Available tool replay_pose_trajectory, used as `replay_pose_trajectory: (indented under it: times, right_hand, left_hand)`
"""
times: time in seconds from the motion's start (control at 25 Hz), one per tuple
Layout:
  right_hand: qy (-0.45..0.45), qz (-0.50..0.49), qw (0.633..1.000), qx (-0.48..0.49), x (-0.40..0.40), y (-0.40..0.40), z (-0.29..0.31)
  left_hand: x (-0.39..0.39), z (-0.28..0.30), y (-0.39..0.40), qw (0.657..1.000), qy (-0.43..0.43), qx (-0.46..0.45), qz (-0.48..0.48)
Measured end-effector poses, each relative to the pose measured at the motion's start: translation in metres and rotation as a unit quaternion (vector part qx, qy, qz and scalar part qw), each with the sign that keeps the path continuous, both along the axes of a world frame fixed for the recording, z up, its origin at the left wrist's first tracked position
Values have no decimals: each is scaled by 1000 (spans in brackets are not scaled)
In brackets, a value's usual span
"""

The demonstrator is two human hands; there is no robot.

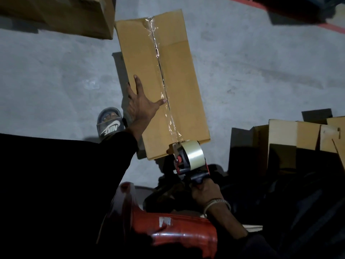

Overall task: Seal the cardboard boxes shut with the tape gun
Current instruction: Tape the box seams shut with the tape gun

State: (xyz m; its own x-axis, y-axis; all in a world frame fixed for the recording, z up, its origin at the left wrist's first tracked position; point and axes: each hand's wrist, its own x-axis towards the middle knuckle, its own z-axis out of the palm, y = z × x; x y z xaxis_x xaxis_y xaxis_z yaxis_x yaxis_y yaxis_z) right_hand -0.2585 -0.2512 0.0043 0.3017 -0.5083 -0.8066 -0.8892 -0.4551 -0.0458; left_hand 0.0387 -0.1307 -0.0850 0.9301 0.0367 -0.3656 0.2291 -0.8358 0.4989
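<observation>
A cardboard box [162,85] lay on the concrete floor [261,71], clear tape [164,94] running along its centre seam from far edge to near edge. The left hand [139,105] pressed flat, fingers spread, on the box's left flap. The right hand [205,189] gripped the handle of the tape gun [190,157], which met the box's near edge. More boxes [302,135] stood at the floor's right side.

Dim grey concrete floor [56,71] — a red line [332,26] painted far off
</observation>
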Motion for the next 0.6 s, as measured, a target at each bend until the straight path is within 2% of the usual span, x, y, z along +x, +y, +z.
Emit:
replay_pose_trajectory:
  times: [0.12, 0.16, 0.24, 0.28, 0.36, 0.44, 0.48, 0.52, 0.6]
  right_hand:
    - [-29, -7, 1000, 5, 8, 4, -2]
    - [-33, -8, 999, 5, 10, 5, -2]
    - [-34, -12, 999, 8, 13, 6, -1]
    - [-36, -16, 999, 10, 14, 7, -1]
    - [-41, -26, 999, 13, 15, 9, -4]
    - [-41, -23, 999, 10, 14, 13, -8]
    - [-44, -17, 999, 6, 14, 13, -11]
    - [-49, -12, 999, 2, 13, 12, -13]
    - [-66, 6, 998, -9, 19, 9, -19]
  left_hand:
    - [-10, 11, 9, 998, 33, -59, -17]
    - [-16, 14, 16, 995, 48, -71, -59]
    - [-35, 18, 37, 973, 32, -40, -225]
    - [-45, 18, 47, 945, -2, 2, -327]
    - [-68, 14, 54, 861, -56, 66, -502]
    - [-89, -1, 44, 785, -101, 96, -604]
    - [-95, -11, 38, 767, -130, 112, -618]
    - [-100, -19, 34, 765, -152, 122, -614]
    - [-95, -24, 30, 792, -159, 116, -577]
